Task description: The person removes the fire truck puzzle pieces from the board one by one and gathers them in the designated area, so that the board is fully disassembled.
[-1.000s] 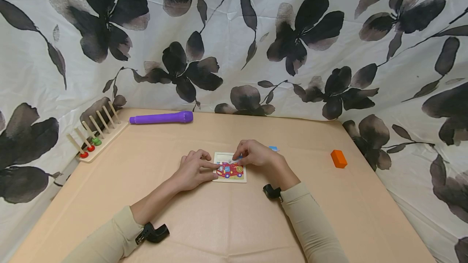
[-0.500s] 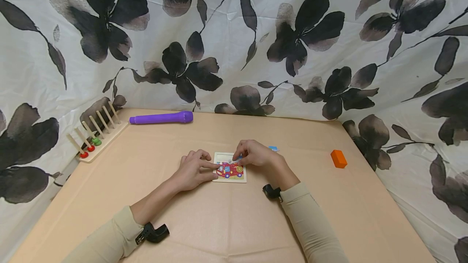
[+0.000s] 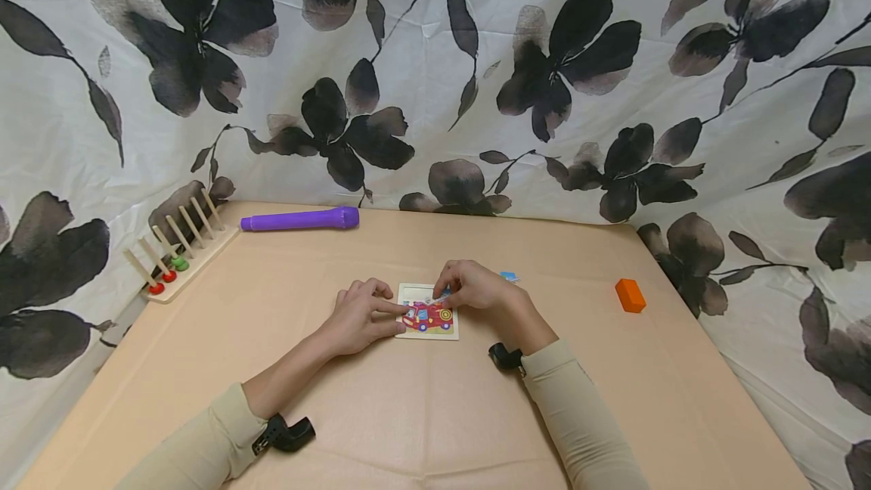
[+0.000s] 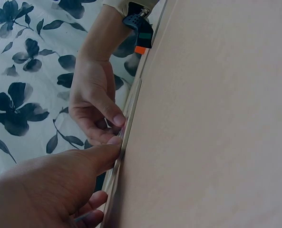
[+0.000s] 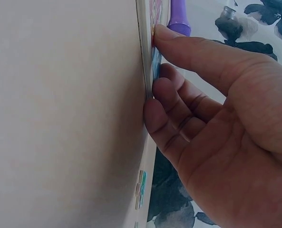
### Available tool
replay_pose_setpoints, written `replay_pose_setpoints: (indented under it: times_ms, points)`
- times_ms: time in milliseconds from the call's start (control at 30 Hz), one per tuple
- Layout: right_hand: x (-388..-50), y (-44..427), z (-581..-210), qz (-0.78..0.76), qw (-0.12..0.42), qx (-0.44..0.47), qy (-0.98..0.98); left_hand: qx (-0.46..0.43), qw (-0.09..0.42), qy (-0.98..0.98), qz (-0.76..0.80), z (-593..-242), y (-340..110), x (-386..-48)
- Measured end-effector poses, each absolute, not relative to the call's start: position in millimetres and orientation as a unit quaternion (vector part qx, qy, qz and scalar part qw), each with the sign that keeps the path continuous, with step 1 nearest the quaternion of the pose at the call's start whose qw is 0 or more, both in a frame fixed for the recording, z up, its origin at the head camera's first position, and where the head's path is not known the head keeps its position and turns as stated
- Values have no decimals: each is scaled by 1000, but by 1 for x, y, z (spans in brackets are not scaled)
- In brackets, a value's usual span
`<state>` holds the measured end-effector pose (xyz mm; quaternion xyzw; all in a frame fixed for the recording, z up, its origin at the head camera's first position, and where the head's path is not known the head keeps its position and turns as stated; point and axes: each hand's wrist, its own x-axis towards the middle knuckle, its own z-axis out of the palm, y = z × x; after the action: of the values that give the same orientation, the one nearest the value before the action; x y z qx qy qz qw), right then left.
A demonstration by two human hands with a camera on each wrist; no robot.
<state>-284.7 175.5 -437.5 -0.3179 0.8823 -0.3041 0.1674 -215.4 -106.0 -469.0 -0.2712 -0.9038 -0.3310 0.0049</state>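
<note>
"Lying mid-frame in the head view, is the picture board [image 3: 435, 336] held?"
"The left hand [image 3: 364, 316] rests thumb and forefinger, apart, on its left side; the right hand [image 3: 476, 283] pinches a small piece [image 3: 444, 296] over its upper right. Any print is too small to read."
"Room on the worktop [image 3: 429, 407]?"
"It stretches from the board to the frame's bottom. The orange block [image 3: 631, 296] sits near the right edge, the purple baton [image 3: 299, 219] and peg rack [image 3: 197, 267] upper left."
"Left wrist?"
"The board stands edge-on, left of centre, both hands at it."
"Right wrist?"
"Thumb against the board, top centre; blue-green pieces [image 5: 141, 190] low centre."
</note>
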Motion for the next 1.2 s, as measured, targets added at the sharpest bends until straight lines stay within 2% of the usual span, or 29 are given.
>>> replay_pose_setpoints:
  times_ms: [1200]
  points:
    - [-285,178,-436,-339,151,-313,874,-271,9,-907,-323,-471,-106,-216]
